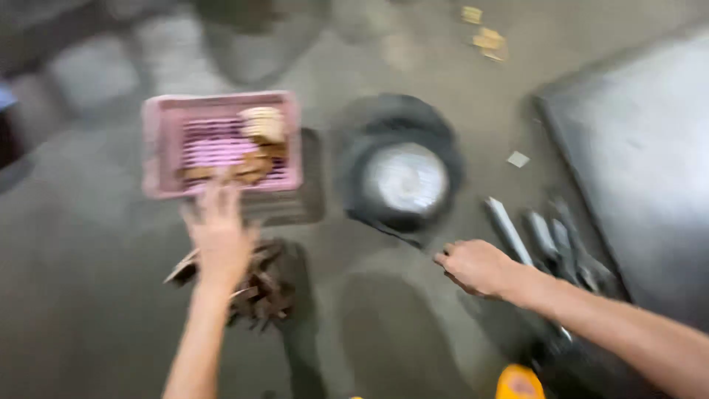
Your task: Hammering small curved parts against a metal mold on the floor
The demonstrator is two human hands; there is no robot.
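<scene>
Lying just beyond the left hand (219,238), the pink basket (159,148) stays well apart from the right hand (476,266).

Motion-blurred pink basket (221,144) contents, dark pile (258,292) under left hand (219,240), yellow object (519,383) cut off below.

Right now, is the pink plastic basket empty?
No, the pink plastic basket holds brown and pale pieces, near the left hand.

Workshop: concrete floor (96,310), metal tools (550,240).
</scene>
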